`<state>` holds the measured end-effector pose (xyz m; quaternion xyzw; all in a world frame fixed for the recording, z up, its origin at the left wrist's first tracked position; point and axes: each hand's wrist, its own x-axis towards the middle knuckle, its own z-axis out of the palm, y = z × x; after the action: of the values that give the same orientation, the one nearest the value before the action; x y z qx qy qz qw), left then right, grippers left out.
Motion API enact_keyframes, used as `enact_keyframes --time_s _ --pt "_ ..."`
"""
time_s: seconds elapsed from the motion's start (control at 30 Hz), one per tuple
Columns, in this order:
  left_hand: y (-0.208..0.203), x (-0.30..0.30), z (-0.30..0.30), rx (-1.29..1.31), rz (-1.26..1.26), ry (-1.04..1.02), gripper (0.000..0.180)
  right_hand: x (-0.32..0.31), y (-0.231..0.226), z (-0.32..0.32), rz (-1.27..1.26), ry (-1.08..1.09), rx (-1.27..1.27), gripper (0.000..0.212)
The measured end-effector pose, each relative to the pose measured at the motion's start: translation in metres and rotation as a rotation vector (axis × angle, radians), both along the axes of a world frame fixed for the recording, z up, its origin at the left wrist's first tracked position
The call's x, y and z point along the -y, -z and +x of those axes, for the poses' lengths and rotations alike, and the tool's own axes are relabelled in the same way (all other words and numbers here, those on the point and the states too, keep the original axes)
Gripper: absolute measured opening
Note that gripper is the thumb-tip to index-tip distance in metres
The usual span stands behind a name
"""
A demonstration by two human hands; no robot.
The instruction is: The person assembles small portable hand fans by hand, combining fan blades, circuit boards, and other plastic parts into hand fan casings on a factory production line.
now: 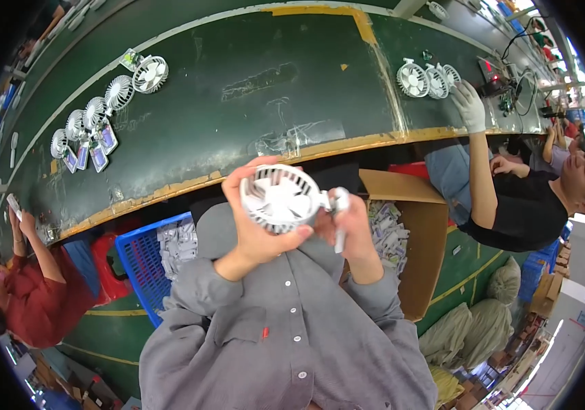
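Note:
Just in front of the table's near edge I hold a small white handheld fan (280, 198), its caged blades turned up. My left hand (255, 236) is closed around the round cage, thumb along its lower rim. The fan's neck and white handle end lie at my right hand (356, 229), whose fingers are wrapped round them and partly hide them. On the green tabletop to the left stands a row of white fans (119, 92), several with purple-and-white packets (99, 157) beside or under them.
A blue plastic crate (143, 270) of white pieces stands at my left. At my right is an open cardboard box (419, 273) with wrapped parts. A co-worker's gloved hand (469, 106) touches a group of fans (413, 78) at the right. Another person in red (46, 294) works at the left.

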<state>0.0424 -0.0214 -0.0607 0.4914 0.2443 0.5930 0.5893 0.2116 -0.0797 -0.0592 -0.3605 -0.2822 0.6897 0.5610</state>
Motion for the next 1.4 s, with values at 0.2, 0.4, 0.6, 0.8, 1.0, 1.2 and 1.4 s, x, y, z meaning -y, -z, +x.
enact_keyframes --time_s 0.2,0.4,0.6,0.8,1.0,1.2,1.4 --pt "0.019 0.008 -0.014 -0.284 -0.2 -0.146 0.089 0.0 0.0 0.029 0.036 0.037 -0.533 0.064" --pt "-0.007 -0.004 -0.001 -0.511 0.307 0.127 0.063 -0.005 -0.008 0.013 0.185 -0.203 -0.158 0.079" --pt "-0.018 -0.003 0.003 -0.508 0.382 0.25 0.034 0.001 -0.025 0.017 0.174 -0.232 -0.075 0.055" --pt "-0.018 0.003 0.005 -0.667 0.584 0.077 0.027 0.014 -0.011 0.011 -0.07 -0.254 0.109 0.008" --pt "-0.015 0.005 -0.011 -0.763 0.74 0.143 0.027 0.024 -0.008 0.008 -0.126 -0.299 0.2 0.012" --pt "-0.015 0.018 -0.001 -0.436 0.212 0.292 0.019 0.033 -0.01 0.009 -0.132 -0.263 -0.168 0.018" --pt "-0.021 0.028 0.012 -0.481 0.163 0.351 0.017 0.052 -0.019 0.015 -0.243 -0.156 -0.07 0.016"
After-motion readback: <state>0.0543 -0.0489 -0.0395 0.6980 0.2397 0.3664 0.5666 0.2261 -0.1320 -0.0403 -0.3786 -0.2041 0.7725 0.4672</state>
